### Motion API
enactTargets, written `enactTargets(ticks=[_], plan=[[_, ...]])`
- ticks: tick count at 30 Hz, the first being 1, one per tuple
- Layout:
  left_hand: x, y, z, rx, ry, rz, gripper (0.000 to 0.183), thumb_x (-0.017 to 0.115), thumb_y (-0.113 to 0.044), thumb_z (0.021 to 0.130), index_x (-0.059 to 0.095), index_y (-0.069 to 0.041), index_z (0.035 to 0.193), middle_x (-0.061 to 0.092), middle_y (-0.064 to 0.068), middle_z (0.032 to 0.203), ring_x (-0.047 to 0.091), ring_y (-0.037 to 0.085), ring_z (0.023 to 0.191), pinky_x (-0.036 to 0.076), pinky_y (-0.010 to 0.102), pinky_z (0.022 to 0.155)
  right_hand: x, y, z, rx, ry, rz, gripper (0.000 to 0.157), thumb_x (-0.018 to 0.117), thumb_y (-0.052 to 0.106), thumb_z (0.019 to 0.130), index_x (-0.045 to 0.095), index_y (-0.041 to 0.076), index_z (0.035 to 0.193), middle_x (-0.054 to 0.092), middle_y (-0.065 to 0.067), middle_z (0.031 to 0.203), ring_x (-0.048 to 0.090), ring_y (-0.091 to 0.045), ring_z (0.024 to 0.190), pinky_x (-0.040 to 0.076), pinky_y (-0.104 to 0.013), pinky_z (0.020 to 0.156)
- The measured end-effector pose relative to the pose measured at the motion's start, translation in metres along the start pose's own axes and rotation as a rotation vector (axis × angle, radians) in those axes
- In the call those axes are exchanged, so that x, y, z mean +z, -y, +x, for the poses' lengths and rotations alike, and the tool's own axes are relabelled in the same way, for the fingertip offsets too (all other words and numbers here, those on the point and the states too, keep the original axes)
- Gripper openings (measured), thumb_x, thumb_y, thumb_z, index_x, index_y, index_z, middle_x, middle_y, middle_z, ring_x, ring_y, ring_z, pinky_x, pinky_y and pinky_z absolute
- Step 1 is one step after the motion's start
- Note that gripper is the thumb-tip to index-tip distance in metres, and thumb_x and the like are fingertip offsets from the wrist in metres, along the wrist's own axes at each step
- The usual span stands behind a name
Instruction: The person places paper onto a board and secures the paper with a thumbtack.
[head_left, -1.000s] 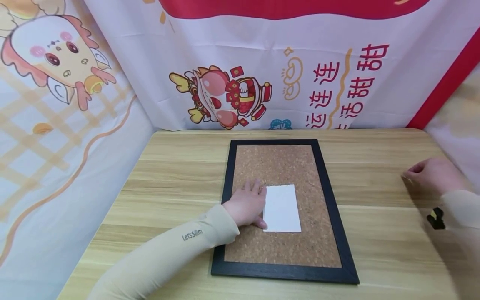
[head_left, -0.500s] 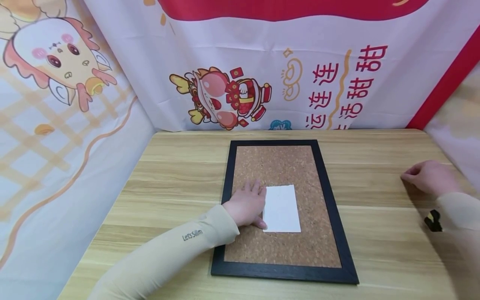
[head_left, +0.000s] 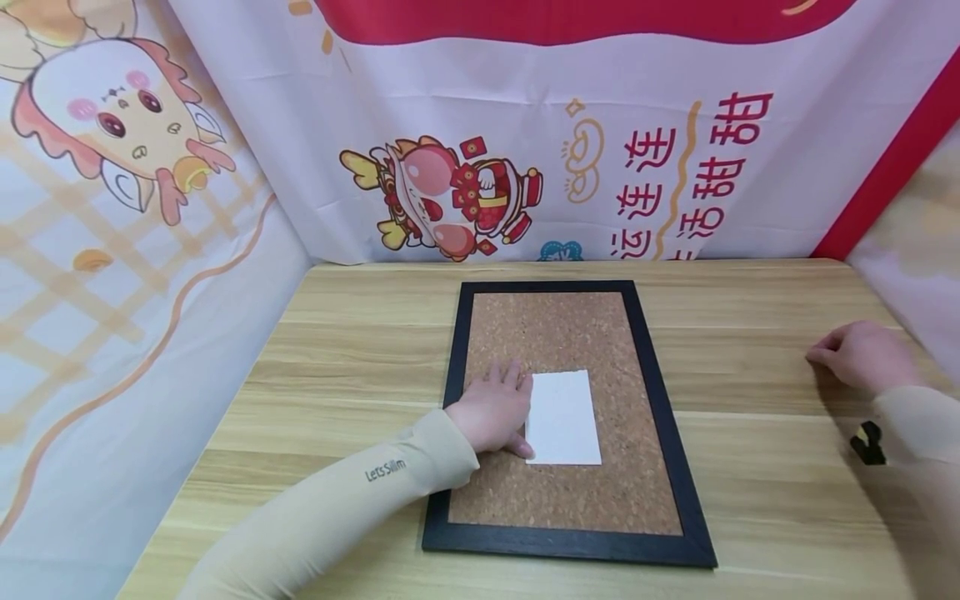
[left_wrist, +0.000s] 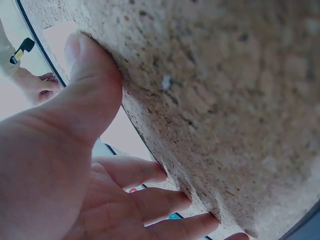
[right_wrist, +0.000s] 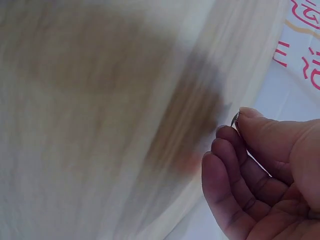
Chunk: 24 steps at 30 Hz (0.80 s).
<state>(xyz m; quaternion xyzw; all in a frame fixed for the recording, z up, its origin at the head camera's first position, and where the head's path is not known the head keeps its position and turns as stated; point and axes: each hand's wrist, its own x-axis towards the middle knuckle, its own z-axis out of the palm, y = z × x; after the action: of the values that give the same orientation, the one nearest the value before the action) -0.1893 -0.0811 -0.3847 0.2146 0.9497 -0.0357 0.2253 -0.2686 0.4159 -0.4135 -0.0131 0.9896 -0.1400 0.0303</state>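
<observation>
A black-framed cork board (head_left: pixel 555 329) lies on the wooden table, and a white sheet of paper (head_left: pixel 564 419) rests on its middle. My left hand (head_left: pixel 491 412) is spread flat over the cork at the paper's left side. Its thumb (left_wrist: pixel 92 75) presses on the lower left corner of the sheet, while the other fingertips touch the cork near the upper left corner. Far to the right of the board, my right hand (head_left: pixel 866 357) is low over the table. Between its thumb and index finger it pinches a small shiny metal thumbtack (right_wrist: pixel 235 119), mostly covered by the fingertips.
The wooden table (head_left: pixel 352 350) extends on both sides of the board. Behind it hangs a white and red printed cloth (head_left: pixel 450 83), with another patterned cloth (head_left: pixel 90 333) along the left side. A black and yellow wrist strap (head_left: pixel 868 442) is on the right forearm.
The right hand has shifted slightly and keeps its pinch. The left hand, paper and board stay where they were; the head view tilts a little.
</observation>
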Motion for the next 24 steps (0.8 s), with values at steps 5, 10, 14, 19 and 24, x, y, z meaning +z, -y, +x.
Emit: enactTargets(ticks=[5, 10, 14, 19, 24], plan=[[-0.001, -0.001, -0.001, -0.001, 0.003, -0.01, 0.106, 0.074, -0.054, 0.08, 0.022, -0.005, 0.157, 0.009, 0.02, 0.163, 0.012, 0.043, 0.147, 0.024, 0.052, 0.115, -0.005, 0.007, -0.005, -0.049, -0.052, 0.015, 0.03, 0.068, 0.021, 0.092, 0.069, -0.009, 0.09, 0.065, -0.014, 0.074, 0.057, -0.031, 0.069, 0.043, -0.04, 0.059], [-0.001, -0.001, -0.002, -0.003, 0.007, -0.011, 0.105, 0.074, -0.054, 0.08, 0.022, -0.005, 0.157, 0.009, 0.02, 0.163, 0.012, 0.042, 0.147, 0.024, 0.052, 0.115, -0.014, 0.031, -0.012, -0.068, -0.09, 0.039, 0.032, 0.066, 0.024, 0.096, 0.07, -0.007, 0.092, 0.066, -0.009, 0.073, 0.056, -0.027, 0.067, 0.042, -0.039, 0.06], [0.0, 0.0, -0.002, 0.004, 0.009, -0.005, 0.105, 0.073, -0.056, 0.081, 0.022, -0.005, 0.157, 0.01, 0.019, 0.163, 0.013, 0.042, 0.147, 0.025, 0.052, 0.114, -0.02, 0.059, -0.02, -0.103, -0.137, 0.062, 0.029, 0.067, 0.024, 0.095, 0.072, -0.004, 0.091, 0.066, -0.007, 0.072, 0.054, -0.024, 0.064, 0.042, -0.038, 0.058], [0.0, 0.002, -0.002, 0.021, 0.003, -0.009, 0.104, 0.072, -0.055, 0.082, 0.022, -0.005, 0.157, 0.01, 0.019, 0.163, 0.013, 0.042, 0.147, 0.025, 0.052, 0.114, -0.028, 0.095, -0.028, -0.146, -0.153, 0.108, 0.025, 0.07, 0.024, 0.093, 0.072, 0.0, 0.094, 0.067, -0.006, 0.073, 0.053, -0.022, 0.064, 0.041, -0.036, 0.057], [0.001, 0.003, -0.003, 0.029, -0.012, -0.01, 0.103, 0.072, -0.055, 0.082, 0.022, -0.005, 0.157, 0.011, 0.019, 0.163, 0.014, 0.043, 0.147, 0.025, 0.054, 0.114, -0.035, 0.127, -0.039, -0.154, -0.108, 0.15, 0.026, 0.071, 0.027, 0.093, 0.072, 0.001, 0.1, 0.069, -0.009, 0.082, 0.056, -0.023, 0.07, 0.044, -0.036, 0.059]])
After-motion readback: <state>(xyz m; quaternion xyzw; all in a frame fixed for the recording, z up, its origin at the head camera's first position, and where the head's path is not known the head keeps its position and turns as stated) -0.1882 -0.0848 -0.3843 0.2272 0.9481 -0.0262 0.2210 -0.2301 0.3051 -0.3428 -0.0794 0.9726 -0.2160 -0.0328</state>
